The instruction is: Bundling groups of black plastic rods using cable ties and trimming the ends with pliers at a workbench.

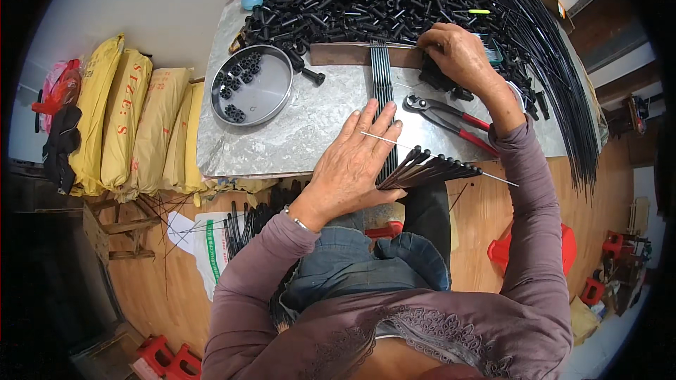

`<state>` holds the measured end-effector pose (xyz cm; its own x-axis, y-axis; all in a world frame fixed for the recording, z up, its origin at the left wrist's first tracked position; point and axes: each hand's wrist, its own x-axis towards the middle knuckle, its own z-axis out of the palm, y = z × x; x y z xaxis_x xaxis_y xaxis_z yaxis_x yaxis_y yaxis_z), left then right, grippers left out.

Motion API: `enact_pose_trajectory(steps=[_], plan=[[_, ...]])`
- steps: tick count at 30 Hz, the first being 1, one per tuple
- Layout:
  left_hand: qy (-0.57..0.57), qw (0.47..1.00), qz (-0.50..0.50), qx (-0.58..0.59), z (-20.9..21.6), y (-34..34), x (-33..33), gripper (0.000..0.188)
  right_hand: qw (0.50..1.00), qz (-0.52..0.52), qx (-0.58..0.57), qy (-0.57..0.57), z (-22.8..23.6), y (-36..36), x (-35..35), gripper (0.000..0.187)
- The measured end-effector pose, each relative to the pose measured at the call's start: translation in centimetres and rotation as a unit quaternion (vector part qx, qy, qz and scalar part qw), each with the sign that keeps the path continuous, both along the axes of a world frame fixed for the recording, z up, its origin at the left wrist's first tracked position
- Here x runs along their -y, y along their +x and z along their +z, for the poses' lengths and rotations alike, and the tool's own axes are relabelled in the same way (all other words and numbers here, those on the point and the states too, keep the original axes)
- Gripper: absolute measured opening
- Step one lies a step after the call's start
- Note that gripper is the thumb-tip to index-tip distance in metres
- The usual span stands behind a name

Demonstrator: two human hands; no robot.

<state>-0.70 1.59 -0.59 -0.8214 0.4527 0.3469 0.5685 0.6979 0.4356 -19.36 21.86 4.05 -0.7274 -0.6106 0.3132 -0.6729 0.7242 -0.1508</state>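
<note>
My left hand (352,162) lies flat with fingers extended over a bundle of thin dark rods (381,77) at the table's front edge. The rods' near ends fan out to the right and carry small black knobs (443,160). A thin straight wire (498,179) runs along these knobs and passes over my left fingers. Farther back, my right hand (456,55) has its fingers curled together by the right end of a brown strip (338,55); what they pinch is hidden. Red-handled pliers (445,118) rest on the table between my hands.
A heap of black tubular parts (352,0) covers the far table. A round grey dish (271,91) with small black pieces stands left. Long black rods (563,91) hang over the right edge. Yellow sacks (127,119) lean at left; a red stool (501,250) stands below right.
</note>
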Motion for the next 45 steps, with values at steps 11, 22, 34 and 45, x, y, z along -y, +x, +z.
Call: enact_pose_trajectory(steps=[11, 22, 34, 45], plan=[[-0.011, 1.000, 0.005, -0.007, 0.0, 0.0, 0.0, 0.091, 1.000, -0.004, -0.012, -0.003, 0.1, 0.2, 0.3, 0.014], [-0.014, 1.000, 0.010, -0.005, 0.0, 0.0, 0.0, 0.091, 1.000, -0.003, -0.021, -0.005, -0.2, -0.2, 0.7, 0.014], [-0.020, 1.000, 0.011, -0.014, 0.0, 0.0, -0.1, 0.089, 0.999, 0.035, -0.027, 0.004, -0.3, -1.7, 1.5, 0.014], [-0.011, 1.000, 0.014, -0.010, -0.2, 0.0, 0.0, 0.089, 0.998, 0.042, 0.035, 0.019, 0.0, -1.7, 2.8, 0.016]])
